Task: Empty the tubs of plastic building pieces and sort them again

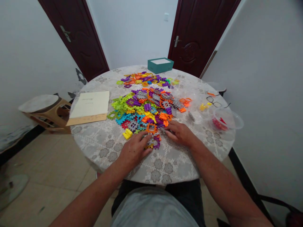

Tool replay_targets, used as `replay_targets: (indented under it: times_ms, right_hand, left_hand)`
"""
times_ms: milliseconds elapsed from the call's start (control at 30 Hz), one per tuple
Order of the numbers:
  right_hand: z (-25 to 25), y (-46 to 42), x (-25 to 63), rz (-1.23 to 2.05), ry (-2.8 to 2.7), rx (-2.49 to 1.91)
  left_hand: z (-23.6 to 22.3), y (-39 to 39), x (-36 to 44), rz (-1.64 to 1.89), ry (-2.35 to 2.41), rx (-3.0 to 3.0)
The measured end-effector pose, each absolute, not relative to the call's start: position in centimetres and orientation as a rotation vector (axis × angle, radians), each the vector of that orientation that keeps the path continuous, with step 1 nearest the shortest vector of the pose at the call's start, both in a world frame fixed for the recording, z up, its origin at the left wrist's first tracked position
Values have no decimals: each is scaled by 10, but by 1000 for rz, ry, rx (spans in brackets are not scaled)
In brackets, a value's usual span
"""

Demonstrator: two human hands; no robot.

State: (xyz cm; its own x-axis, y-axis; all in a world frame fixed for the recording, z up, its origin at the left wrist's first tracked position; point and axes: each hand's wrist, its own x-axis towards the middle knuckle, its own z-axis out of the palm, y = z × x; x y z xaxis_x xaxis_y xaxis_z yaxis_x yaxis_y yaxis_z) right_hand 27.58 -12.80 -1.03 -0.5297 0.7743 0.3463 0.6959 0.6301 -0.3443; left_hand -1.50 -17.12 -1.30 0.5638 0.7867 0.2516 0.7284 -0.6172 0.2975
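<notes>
A heap of colourful plastic gear-shaped building pieces (137, 105) lies in the middle of the round table. At its near edge, my left hand (134, 148) rests with thumb and fingers around a small joined group of gear pieces (156, 142), grey, purple and yellow. My right hand (180, 133) is at the heap's near right side, fingers and thumb curled toward each other; what is between them is too small to make out. Close to the left fingers are a yellow piece (127, 134) and an orange square piece (151, 127).
A second strip of pieces (142, 78) lies farther back, before a green box (161, 65). At left is a cream-coloured folder (88, 105). Glasses (214, 102), clear plastic bags and a clear tub (238, 121) with red pieces are at right. A stool (50, 110) stands left.
</notes>
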Motion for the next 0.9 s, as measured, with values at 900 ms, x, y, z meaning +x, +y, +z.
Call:
replay_targets:
  times_ms: [900]
  right_hand:
    - [-28, -110, 279, 668, -1351, -1388]
  left_hand:
    - [11, -76, 55, 1049, 1150, 1748]
